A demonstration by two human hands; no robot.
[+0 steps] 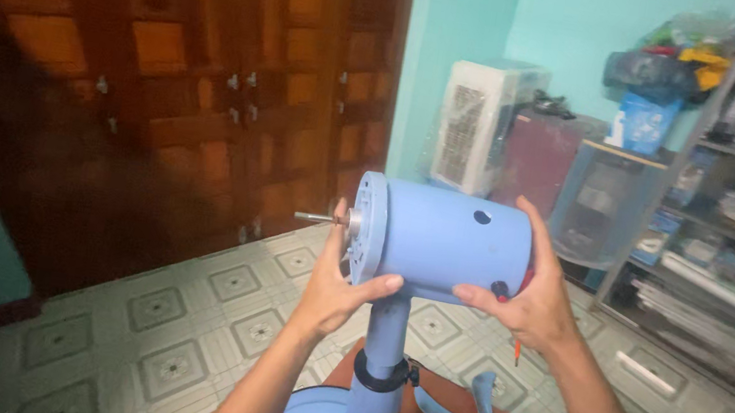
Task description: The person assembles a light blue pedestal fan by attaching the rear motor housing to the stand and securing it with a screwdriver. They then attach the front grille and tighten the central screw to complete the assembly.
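Blue plastic motor housing (444,241) sits atop its pole at centre; my left hand (333,283) is wrapped around its front flange, my right hand (531,301) clasps the rear. I'd hold both steady, clear of the shaft (316,218).

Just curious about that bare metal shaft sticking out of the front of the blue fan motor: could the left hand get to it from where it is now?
Probably yes. The left hand grips the front end of the motor housing, just beside the shaft, which points into open air with nothing around it. The hand would have to release its grip first.
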